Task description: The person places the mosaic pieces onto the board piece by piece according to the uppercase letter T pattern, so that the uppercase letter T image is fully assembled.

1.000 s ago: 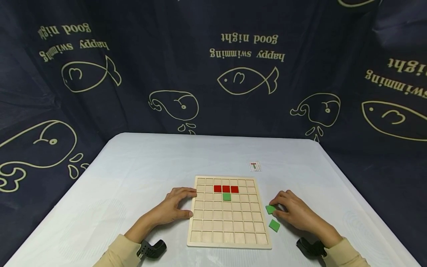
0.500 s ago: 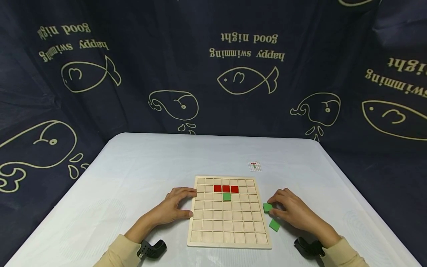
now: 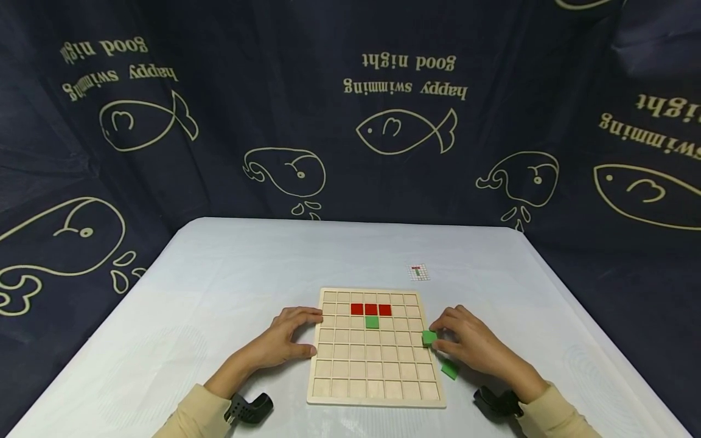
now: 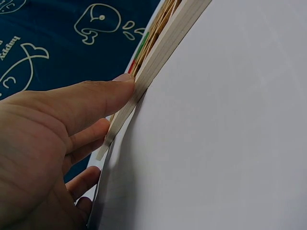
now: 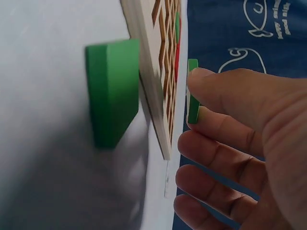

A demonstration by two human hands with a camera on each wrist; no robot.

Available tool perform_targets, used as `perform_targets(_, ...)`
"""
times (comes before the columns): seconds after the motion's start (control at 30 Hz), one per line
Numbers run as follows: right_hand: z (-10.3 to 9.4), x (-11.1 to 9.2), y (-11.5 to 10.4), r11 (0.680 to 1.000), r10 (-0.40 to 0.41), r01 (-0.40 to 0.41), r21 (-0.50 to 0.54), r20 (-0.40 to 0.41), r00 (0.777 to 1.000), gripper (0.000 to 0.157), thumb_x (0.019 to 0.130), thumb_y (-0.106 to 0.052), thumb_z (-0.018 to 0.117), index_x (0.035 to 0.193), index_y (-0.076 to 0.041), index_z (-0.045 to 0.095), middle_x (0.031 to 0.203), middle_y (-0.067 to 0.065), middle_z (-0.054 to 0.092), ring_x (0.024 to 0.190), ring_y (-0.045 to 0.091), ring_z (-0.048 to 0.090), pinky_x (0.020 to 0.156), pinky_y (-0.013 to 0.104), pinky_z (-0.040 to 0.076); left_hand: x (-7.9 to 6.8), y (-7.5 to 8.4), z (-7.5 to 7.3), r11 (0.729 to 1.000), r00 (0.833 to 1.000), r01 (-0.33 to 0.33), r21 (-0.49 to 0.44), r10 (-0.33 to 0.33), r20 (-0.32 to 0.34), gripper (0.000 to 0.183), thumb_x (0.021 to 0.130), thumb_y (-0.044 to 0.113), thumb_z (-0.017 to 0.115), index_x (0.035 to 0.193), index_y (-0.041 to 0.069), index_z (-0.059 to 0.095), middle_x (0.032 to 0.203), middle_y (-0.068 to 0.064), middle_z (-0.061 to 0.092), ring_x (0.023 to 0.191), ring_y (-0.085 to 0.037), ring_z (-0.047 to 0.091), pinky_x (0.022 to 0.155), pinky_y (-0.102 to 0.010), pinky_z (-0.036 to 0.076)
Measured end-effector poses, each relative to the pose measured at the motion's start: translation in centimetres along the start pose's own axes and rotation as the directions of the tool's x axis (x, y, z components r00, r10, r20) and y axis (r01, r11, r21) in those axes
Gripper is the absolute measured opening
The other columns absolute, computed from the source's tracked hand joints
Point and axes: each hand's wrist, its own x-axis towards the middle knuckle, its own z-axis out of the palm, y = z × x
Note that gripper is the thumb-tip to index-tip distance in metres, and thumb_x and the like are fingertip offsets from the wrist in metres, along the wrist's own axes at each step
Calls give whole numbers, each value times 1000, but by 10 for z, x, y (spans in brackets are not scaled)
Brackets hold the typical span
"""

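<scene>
My right hand pinches a square green tile between thumb and fingertips, over the right edge of the wooden grid board. In the right wrist view the pinched tile stands on edge, higher than the board. Another green tile lies on the table below my right hand. On the board, three red tiles form a row near the top, with a single green tile under the middle one. My left hand rests at the board's left edge, thumb and fingers spread apart along it.
A small printed card with a red and green T pattern lies behind the board's right corner. The white-covered table ends at a dark blue curtain with fish drawings. Each wrist wears a black device.
My right hand has moved left with the pinched green tile, from beside the board to over its right edge. The left hand and board stay put.
</scene>
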Motion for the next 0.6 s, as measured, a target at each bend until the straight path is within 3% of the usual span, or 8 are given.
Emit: perform_targets(0.6, 9, 17, -18, 997, -76, 77, 29, -16, 997, 16, 80, -24, 74, 95, -17, 69, 92, -10, 62, 83, 5, 44, 69, 25, 43, 0, -2, 0, 1000, 1000, -18, 17, 18, -8, 57, 79, 32, 74, 129, 15, 55, 144, 1, 44, 132, -28, 32, 104, -56, 23)
